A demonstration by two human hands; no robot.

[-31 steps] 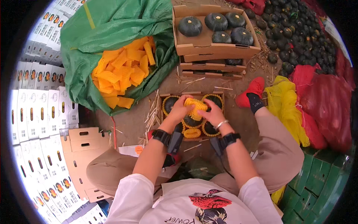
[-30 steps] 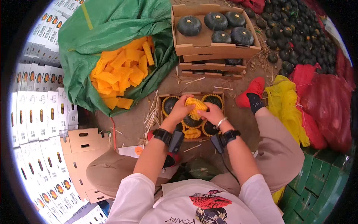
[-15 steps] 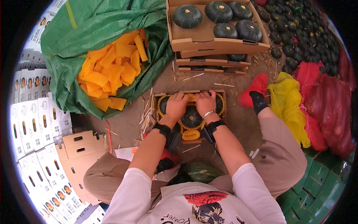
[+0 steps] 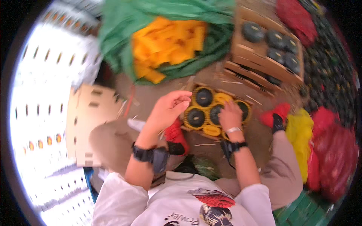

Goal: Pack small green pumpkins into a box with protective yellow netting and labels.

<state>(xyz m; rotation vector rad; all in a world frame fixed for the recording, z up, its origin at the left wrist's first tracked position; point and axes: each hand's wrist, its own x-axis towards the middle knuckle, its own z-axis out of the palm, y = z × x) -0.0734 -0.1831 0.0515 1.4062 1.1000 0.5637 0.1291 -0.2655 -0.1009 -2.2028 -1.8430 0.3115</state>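
My left hand [image 4: 166,111] is lifted beside the left end of a shallow cardboard box [image 4: 211,138], its fingers loosely curved, thumb apart, nothing visible in them. My right hand [image 4: 230,116] rests over the box, fingers stretched out and touching a dark green pumpkin [image 4: 215,114] and the netting round it. Other round dark green pumpkins sit in the box, among them one at the far left [image 4: 204,96], one at the near left [image 4: 195,118] and one at the right [image 4: 243,110]. Yellow foam netting [image 4: 211,130] surrounds them and fills gaps. The view is blurred.
A green sack [image 4: 117,45] holds yellow foam nets [image 4: 169,41]. Stacked cardboard boxes [image 4: 247,56] with pumpkins stand far right, beside a pumpkin heap [image 4: 324,75]. Net sacks [image 4: 333,150] lie right. White printed cartons [image 4: 41,90] and flat cardboard [image 4: 90,128] stand left.
My left hand has left the box and moved left and up. My right hand stays over the box. The whole view has turned and shifted, uncovering more pumpkins in the box.
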